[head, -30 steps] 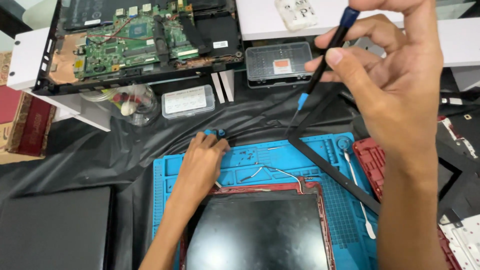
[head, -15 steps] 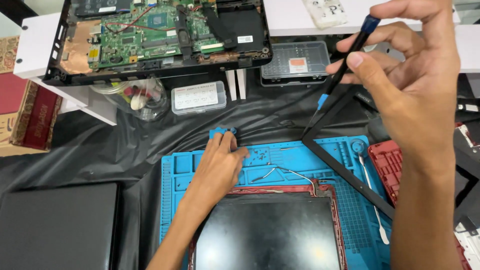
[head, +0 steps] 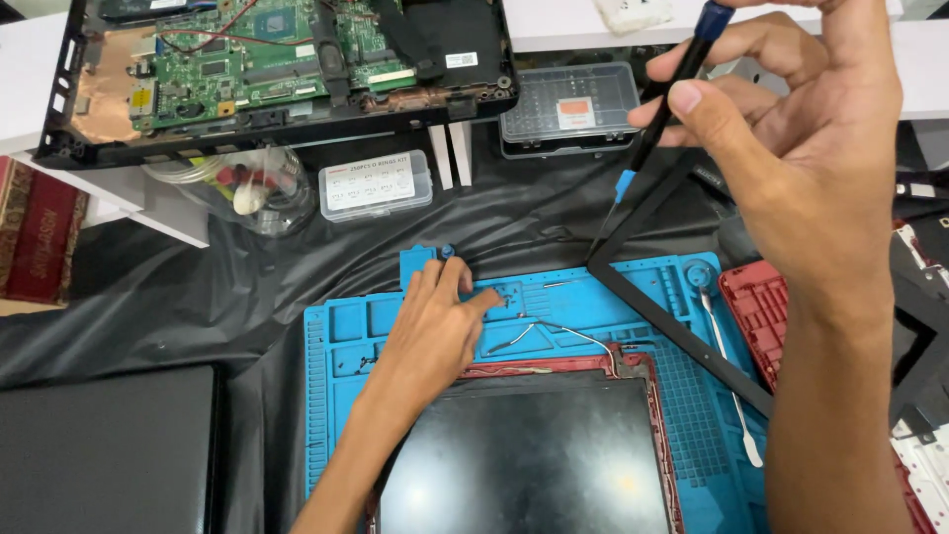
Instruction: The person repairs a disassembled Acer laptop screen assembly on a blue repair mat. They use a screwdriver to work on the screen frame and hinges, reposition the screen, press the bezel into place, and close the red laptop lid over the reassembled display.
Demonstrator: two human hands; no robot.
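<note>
Nearest stood a dark, glossy flat display panel in a red plastic lid frame, lying flat on a blue moulded rubber repair mat. Thin grey wires ran loose along the panel's far edge. The glass appeared fragile and slippery; in my judgement it should be held only by the frame edges, never pressed at the centre.

The left hand lay palm down on the mat just beyond the panel's far left corner, fingers loosely together and extended, gripping nothing.

To the right, a thin black plastic bezel strip crossed the mat at an angle, its corner raised. It looked light, narrow and springy, likely to snap if bent sharply. The right hand held a slim black pry tool with a blue tip, thumb and fingers pinched on the shaft, the tip close to the strip's corner; contact could not be confirmed. A white spudger lay on the mat's right side.

Farther off, on black sheeting, sat a clear lidded parts box and an opened laptop base showing a green circuit board.
</note>
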